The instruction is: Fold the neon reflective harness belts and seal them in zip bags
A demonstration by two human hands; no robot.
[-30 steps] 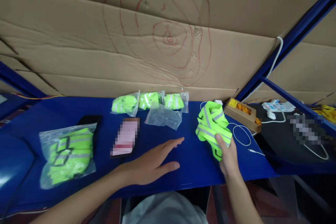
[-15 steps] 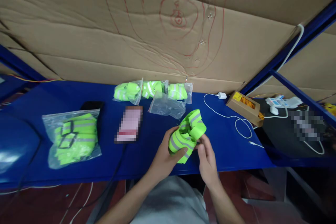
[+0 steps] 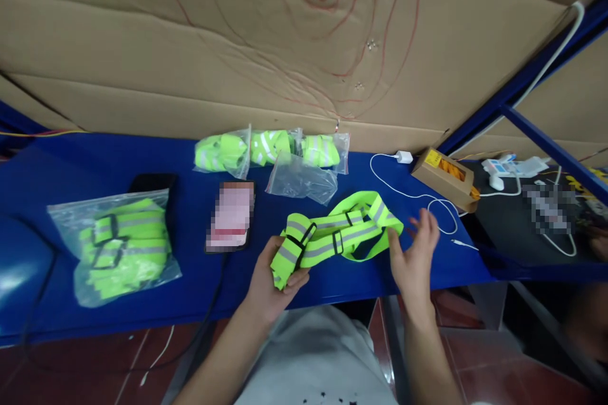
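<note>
A neon-yellow reflective strap (image 3: pixel 324 250) with grey bands and black slider buckles lies partly unrolled above the blue table. My left hand (image 3: pixel 270 283) is closed around its folded end. At the strap's right-hand loop, my right hand (image 3: pixel 414 259) is open with fingers apart; its thumb is beside the loop, and I cannot tell whether it touches. Beyond them lies a clear plastic bag (image 3: pixel 304 182) that looks flat. Behind that are bagged yellow reflective straps (image 3: pixel 221 153) in a row. Another zip bag (image 3: pixel 127 252) of folded reflective straps lies to the left.
A phone (image 3: pixel 231 215) lies left of my hands, with a dark object (image 3: pixel 152 182) behind the left bag. To the right are a white charging cable (image 3: pixel 418 195) and a cardboard box (image 3: pixel 445 178). A cardboard wall (image 3: pixel 228 69) closes off the back.
The bundled strap has been loosened and stretched out to the right. My left hand has moved left with its folded end; my right hand has moved right and its fingers have spread.
</note>
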